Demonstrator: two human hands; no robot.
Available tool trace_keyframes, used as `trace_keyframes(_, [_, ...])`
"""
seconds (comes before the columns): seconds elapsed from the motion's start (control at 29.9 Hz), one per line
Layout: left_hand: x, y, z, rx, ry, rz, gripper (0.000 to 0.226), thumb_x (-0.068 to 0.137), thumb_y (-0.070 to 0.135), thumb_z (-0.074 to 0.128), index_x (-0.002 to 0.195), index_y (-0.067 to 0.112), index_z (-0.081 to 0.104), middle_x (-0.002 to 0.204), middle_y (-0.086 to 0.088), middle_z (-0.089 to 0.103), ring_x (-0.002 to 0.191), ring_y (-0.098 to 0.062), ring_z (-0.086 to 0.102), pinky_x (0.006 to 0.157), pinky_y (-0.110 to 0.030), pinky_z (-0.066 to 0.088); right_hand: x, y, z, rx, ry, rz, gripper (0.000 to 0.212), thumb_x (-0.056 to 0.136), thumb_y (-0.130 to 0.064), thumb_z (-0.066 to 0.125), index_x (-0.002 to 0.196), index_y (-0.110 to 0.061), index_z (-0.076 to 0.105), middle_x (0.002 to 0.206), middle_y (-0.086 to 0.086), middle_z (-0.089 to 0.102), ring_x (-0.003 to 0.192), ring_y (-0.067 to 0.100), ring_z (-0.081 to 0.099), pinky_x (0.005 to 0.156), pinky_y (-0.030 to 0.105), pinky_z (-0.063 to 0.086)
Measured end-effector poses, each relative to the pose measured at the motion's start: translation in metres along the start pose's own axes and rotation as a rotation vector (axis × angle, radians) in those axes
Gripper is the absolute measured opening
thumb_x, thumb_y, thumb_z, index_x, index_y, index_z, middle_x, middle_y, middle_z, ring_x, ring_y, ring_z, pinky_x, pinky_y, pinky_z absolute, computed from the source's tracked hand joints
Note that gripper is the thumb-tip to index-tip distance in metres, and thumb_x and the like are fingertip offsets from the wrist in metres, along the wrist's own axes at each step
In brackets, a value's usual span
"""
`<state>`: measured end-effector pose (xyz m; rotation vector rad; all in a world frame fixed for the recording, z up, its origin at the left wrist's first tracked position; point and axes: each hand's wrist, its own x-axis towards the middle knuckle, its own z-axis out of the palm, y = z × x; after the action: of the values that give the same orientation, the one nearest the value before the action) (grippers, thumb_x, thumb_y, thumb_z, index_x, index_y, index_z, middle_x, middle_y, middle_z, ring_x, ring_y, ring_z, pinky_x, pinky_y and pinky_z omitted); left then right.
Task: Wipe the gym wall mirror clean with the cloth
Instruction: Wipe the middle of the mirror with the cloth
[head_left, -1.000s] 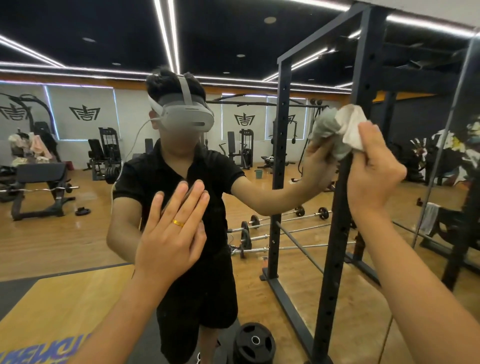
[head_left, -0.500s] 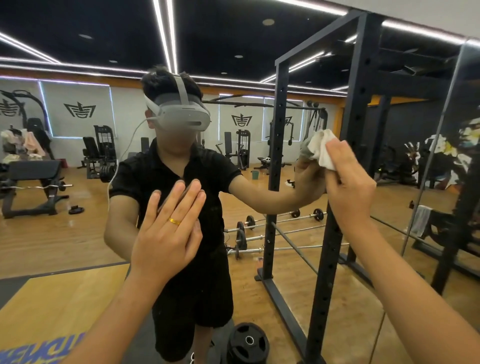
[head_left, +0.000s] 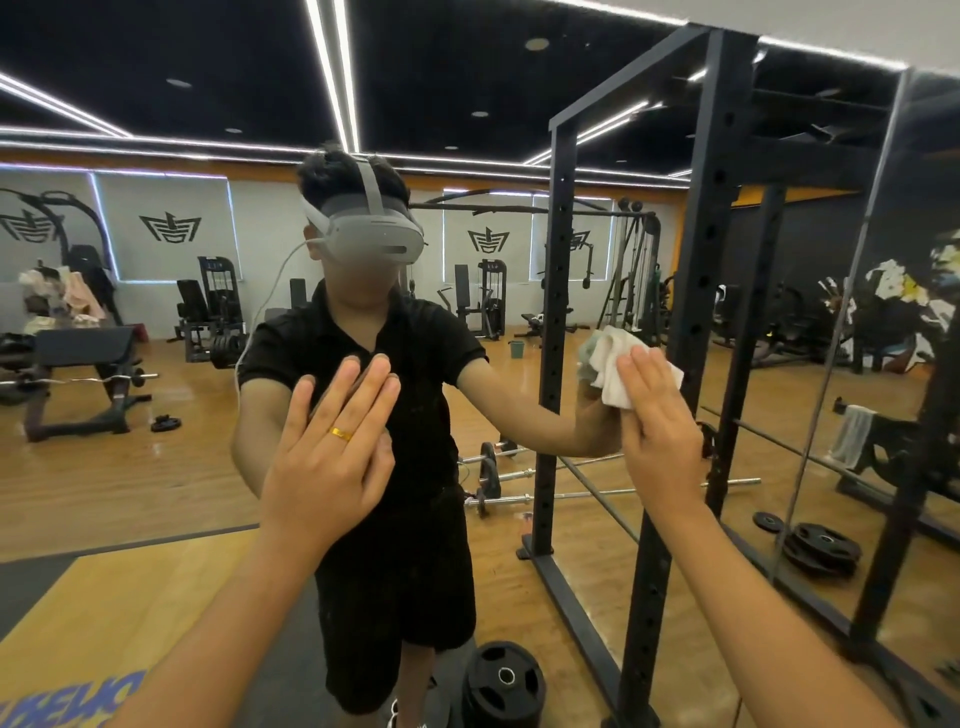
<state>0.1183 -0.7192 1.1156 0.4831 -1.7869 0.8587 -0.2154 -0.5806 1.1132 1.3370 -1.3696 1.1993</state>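
The gym wall mirror (head_left: 156, 467) fills almost the whole view and reflects me and the gym behind me. My left hand (head_left: 327, 457), with a gold ring, lies flat against the glass, fingers straight and pointing up. My right hand (head_left: 660, 426) presses a crumpled white cloth (head_left: 613, 364) onto the mirror with straight fingers, at about chest height right of centre. Part of the cloth shows above and left of my fingers; the rest is under the palm.
A mirror seam (head_left: 831, 374) runs down at the right, with another panel beyond it. Reflected in the glass are a black power rack (head_left: 696, 322), barbells on the wooden floor, a weight plate (head_left: 504, 680) near my feet and benches at the left.
My right hand has carried the cloth down the glass and leftward, from near head height to chest height, and its fingers have flattened. My left hand has stayed flat on the mirror.
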Motion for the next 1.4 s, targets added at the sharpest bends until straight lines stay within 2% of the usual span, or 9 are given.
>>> trace_keyframes(0.13, [0.003, 0.001, -0.001, 0.006, 0.007, 0.003, 0.051, 0.101, 0.019, 0.051, 0.151, 0.008, 0.048, 0.161, -0.011, 0.041, 0.151, -0.031, 0.035, 0.123, -0.057, 0.025, 0.021, 0.007, -0.012, 0.037, -0.026, 0.019, 0.052, 0.097, 0.007, 0.057, 0.146, -0.010, 0.056, 0.156, 0.010, 0.048, 0.146, 0.028, 0.045, 0.122, 0.022, 0.029])
trace_keyframes(0.23, [0.003, 0.001, -0.001, 0.020, -0.006, -0.003, 0.052, 0.103, 0.020, 0.050, 0.153, 0.008, 0.046, 0.163, -0.011, 0.038, 0.153, -0.030, 0.031, 0.124, -0.057, 0.023, 0.006, 0.000, -0.010, 0.095, -0.013, 0.062, 0.046, 0.099, -0.003, 0.054, 0.144, -0.013, 0.057, 0.154, 0.009, 0.051, 0.145, 0.027, 0.047, 0.122, 0.028, 0.034])
trace_keyframes(0.4, [0.002, 0.003, -0.003, 0.010, -0.021, -0.007, 0.053, 0.103, 0.021, 0.049, 0.154, 0.008, 0.044, 0.163, -0.012, 0.036, 0.154, -0.031, 0.030, 0.125, -0.057, 0.020, -0.060, -0.040, 0.009, 0.160, -0.014, 0.241, 0.061, 0.089, 0.016, 0.063, 0.145, -0.007, 0.057, 0.157, 0.004, 0.044, 0.150, 0.026, 0.037, 0.124, 0.024, 0.025])
trace_keyframes(0.57, [0.003, 0.003, -0.005, 0.027, -0.047, -0.011, 0.053, 0.103, 0.022, 0.048, 0.155, 0.008, 0.043, 0.164, -0.011, 0.035, 0.155, -0.030, 0.027, 0.126, -0.055, 0.018, -0.010, -0.037, 0.002, 0.193, 0.182, 0.260, 0.044, 0.100, -0.001, 0.048, 0.143, -0.005, 0.056, 0.152, 0.009, 0.049, 0.147, 0.032, 0.040, 0.123, 0.023, 0.029])
trace_keyframes(0.67, [0.004, 0.004, -0.005, 0.024, -0.033, -0.016, 0.052, 0.104, 0.022, 0.046, 0.154, 0.009, 0.044, 0.163, -0.010, 0.036, 0.155, -0.029, 0.028, 0.126, -0.052, 0.015, 0.021, -0.029, 0.003, 0.230, 0.184, 0.319, 0.046, 0.100, 0.001, 0.049, 0.145, -0.009, 0.055, 0.155, 0.009, 0.048, 0.151, 0.029, 0.035, 0.123, 0.018, 0.024])
trace_keyframes(0.9, [0.005, 0.008, -0.004, -0.018, -0.002, -0.054, 0.049, 0.103, 0.019, 0.048, 0.151, 0.008, 0.048, 0.161, -0.010, 0.040, 0.153, -0.029, 0.031, 0.125, -0.053, 0.018, 0.005, -0.034, 0.023, 0.179, 0.200, 0.297, 0.042, 0.105, -0.011, 0.052, 0.147, -0.006, 0.054, 0.157, 0.011, 0.045, 0.152, 0.027, 0.035, 0.125, 0.029, 0.028])
trace_keyframes(1.14, [0.000, 0.010, 0.000, -0.027, 0.020, -0.054, 0.050, 0.100, 0.016, 0.052, 0.149, 0.007, 0.051, 0.158, -0.012, 0.045, 0.149, -0.031, 0.039, 0.118, -0.061, 0.031, -0.030, -0.030, 0.016, 0.156, 0.174, 0.235, 0.044, 0.101, -0.001, 0.050, 0.144, -0.008, 0.055, 0.151, 0.007, 0.052, 0.149, 0.019, 0.041, 0.120, 0.044, 0.039])
trace_keyframes(1.24, [0.001, 0.006, 0.002, 0.000, 0.027, -0.039, 0.051, 0.100, 0.017, 0.051, 0.150, 0.008, 0.050, 0.159, -0.011, 0.043, 0.150, -0.030, 0.037, 0.121, -0.059, 0.028, -0.028, -0.024, 0.018, 0.115, 0.193, 0.201, 0.050, 0.096, 0.011, 0.056, 0.142, -0.009, 0.056, 0.150, 0.007, 0.053, 0.145, 0.023, 0.046, 0.113, 0.047, 0.045])
trace_keyframes(1.4, [-0.002, 0.005, 0.004, -0.010, 0.027, -0.038, 0.050, 0.102, 0.018, 0.048, 0.152, 0.008, 0.048, 0.160, -0.011, 0.042, 0.151, -0.030, 0.036, 0.120, -0.061, 0.029, -0.005, -0.015, 0.014, 0.048, 0.260, 0.153, 0.041, 0.096, 0.010, 0.054, 0.135, 0.000, 0.063, 0.141, 0.015, 0.060, 0.137, 0.034, 0.055, 0.114, 0.034, 0.046])
